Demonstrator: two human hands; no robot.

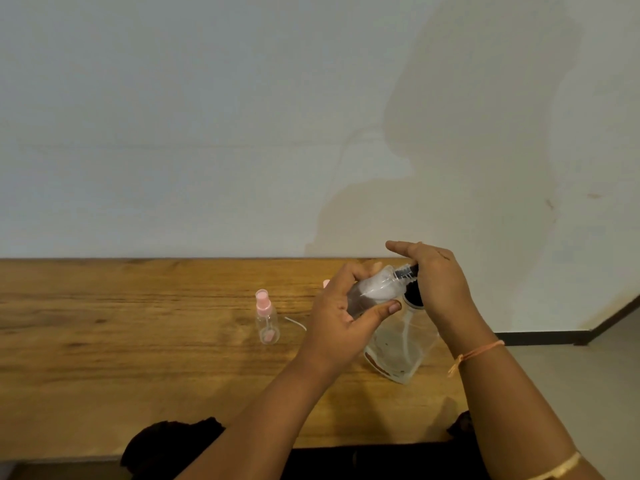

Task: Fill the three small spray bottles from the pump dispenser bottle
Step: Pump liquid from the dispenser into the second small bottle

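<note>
We see the left hand (341, 315) curled round a clear spray bottle (372, 292) with no cap on it. The thumb lies along the near side and the fingers wrap the far side, and the hand holds the bottle tilted in the air with its open neck towards the pump nozzle (405, 271). The right hand (438, 282) lies over the black pump head (414, 296) with its fingers fairly straight and the index finger stretched out to the left. We cannot see its thumb. An orange thread (476, 355) is tied round that wrist.

The pump dispenser bottle (401, 351) is clear and stands on the wooden table (138, 341) under the right hand, towards the table's right end. A second spray bottle (266, 318) with a pink top stands upright to the left, apart from the hands. Between it and the left hand lies a thin white tube (296, 323). Just behind the left hand's knuckles a bit of pink (326, 283) shows, and we cannot tell what it belongs to.

The table stands against a pale wall (242, 116) that carries a soft shadow. At right we see a light floor (571, 368) and a dark skirting board (547, 336).
</note>
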